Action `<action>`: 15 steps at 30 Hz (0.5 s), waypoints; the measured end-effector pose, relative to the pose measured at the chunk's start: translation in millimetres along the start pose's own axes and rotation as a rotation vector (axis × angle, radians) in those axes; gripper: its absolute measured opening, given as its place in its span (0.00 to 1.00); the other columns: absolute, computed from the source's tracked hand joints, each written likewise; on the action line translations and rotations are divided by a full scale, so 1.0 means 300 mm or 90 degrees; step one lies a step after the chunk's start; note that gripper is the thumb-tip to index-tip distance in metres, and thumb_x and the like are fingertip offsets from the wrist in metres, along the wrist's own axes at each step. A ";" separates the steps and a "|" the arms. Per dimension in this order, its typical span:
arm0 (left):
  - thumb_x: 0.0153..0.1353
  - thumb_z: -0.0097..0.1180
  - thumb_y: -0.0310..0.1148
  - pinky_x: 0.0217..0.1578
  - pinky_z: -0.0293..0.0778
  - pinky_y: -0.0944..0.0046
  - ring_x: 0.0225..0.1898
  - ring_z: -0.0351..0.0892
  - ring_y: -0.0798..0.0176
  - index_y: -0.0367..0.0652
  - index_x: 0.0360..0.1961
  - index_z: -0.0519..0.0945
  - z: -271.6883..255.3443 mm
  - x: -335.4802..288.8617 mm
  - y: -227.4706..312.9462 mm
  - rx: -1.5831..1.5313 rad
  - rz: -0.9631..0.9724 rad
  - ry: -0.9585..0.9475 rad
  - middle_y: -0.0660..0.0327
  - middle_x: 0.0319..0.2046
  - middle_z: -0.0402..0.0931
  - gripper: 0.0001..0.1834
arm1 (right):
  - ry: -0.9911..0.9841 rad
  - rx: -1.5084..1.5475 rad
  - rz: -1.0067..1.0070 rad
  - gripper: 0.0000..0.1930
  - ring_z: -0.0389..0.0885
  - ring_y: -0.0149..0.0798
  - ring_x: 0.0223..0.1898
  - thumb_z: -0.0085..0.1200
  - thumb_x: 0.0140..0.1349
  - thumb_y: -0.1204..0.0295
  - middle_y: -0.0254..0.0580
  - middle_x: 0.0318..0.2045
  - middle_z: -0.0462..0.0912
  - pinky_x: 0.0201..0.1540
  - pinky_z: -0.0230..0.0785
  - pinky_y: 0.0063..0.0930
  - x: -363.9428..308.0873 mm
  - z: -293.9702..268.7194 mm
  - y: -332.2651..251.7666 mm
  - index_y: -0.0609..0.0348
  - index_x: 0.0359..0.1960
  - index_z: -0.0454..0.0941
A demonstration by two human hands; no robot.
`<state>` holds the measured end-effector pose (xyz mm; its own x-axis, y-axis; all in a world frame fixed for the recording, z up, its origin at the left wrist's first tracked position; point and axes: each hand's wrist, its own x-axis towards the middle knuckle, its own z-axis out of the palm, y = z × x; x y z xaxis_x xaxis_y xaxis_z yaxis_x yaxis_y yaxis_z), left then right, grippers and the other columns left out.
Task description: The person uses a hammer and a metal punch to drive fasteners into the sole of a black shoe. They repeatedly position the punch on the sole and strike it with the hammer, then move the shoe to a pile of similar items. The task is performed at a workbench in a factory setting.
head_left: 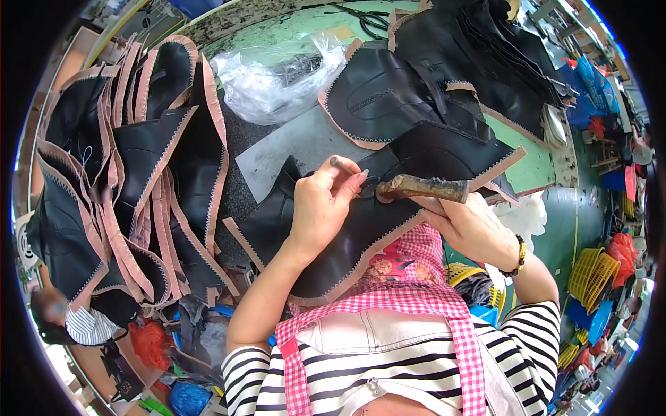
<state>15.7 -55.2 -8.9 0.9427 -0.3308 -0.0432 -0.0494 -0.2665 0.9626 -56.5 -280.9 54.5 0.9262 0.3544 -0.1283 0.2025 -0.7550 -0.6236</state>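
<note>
A black leather shoe-upper piece point(361, 239) with a beige zigzag-stitched edge lies in front of me, over the near edge of the table. My left hand point(320, 204) is closed above it, thumb and fingers pinching a short metal punch point(337, 162) whose lower end is hidden. Just to the right, my right hand point(479, 232) is wrapped round the handle of a hammer point(424, 188). The worn brown hammer head is over the leather, close to my left fingertips. Most of its handle is hidden by the head and my hand.
Many similar black pieces point(156, 149) are heaped at the left. More uppers point(378, 93) lie beyond, with a stack point(492, 62) at the far right. A grey board point(288, 149), a clear plastic bag point(267, 83) and scissors point(364, 19) are on the table. Another person point(90, 326) is at lower left.
</note>
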 end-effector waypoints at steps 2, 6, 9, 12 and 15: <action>0.62 0.61 0.27 0.32 0.78 0.72 0.28 0.81 0.74 0.37 0.35 0.79 0.003 -0.004 0.001 -0.002 -0.004 0.007 0.63 0.24 0.81 0.05 | -0.008 0.009 0.003 0.19 0.80 0.56 0.30 0.50 0.64 0.72 0.58 0.30 0.79 0.34 0.73 0.43 -0.003 0.003 0.012 0.56 0.57 0.74; 0.61 0.62 0.27 0.31 0.77 0.73 0.27 0.80 0.75 0.36 0.33 0.80 0.014 -0.007 -0.010 0.017 0.003 0.021 0.63 0.23 0.81 0.05 | 0.013 0.075 0.031 0.18 0.80 0.57 0.32 0.52 0.63 0.74 0.59 0.33 0.80 0.35 0.73 0.40 0.007 -0.016 0.017 0.58 0.56 0.75; 0.60 0.63 0.26 0.31 0.76 0.73 0.26 0.79 0.75 0.36 0.33 0.81 0.016 -0.004 -0.013 0.038 0.020 0.022 0.63 0.22 0.81 0.04 | 0.109 0.073 -0.068 0.16 0.82 0.55 0.32 0.54 0.62 0.75 0.57 0.34 0.82 0.36 0.74 0.37 0.018 -0.104 -0.029 0.61 0.53 0.77; 0.57 0.63 0.25 0.26 0.74 0.69 0.22 0.80 0.66 0.37 0.31 0.80 0.021 -0.006 -0.016 0.092 0.082 0.029 0.58 0.20 0.80 0.04 | 0.260 0.113 -0.143 0.12 0.83 0.48 0.31 0.55 0.61 0.75 0.51 0.35 0.84 0.36 0.75 0.37 0.011 -0.159 -0.089 0.66 0.46 0.79; 0.55 0.62 0.24 0.24 0.74 0.62 0.21 0.79 0.53 0.39 0.33 0.78 0.019 -0.006 0.013 0.271 0.341 0.072 0.55 0.21 0.78 0.06 | 0.184 0.036 -0.127 0.09 0.82 0.48 0.28 0.56 0.61 0.71 0.50 0.27 0.81 0.30 0.74 0.39 0.036 -0.141 -0.110 0.67 0.37 0.79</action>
<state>12.1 -60.9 -6.6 0.7798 -0.4253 0.4594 -0.6210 -0.4330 0.6533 -39.8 -275.5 106.5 0.9236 0.3149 0.2188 0.3780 -0.6518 -0.6575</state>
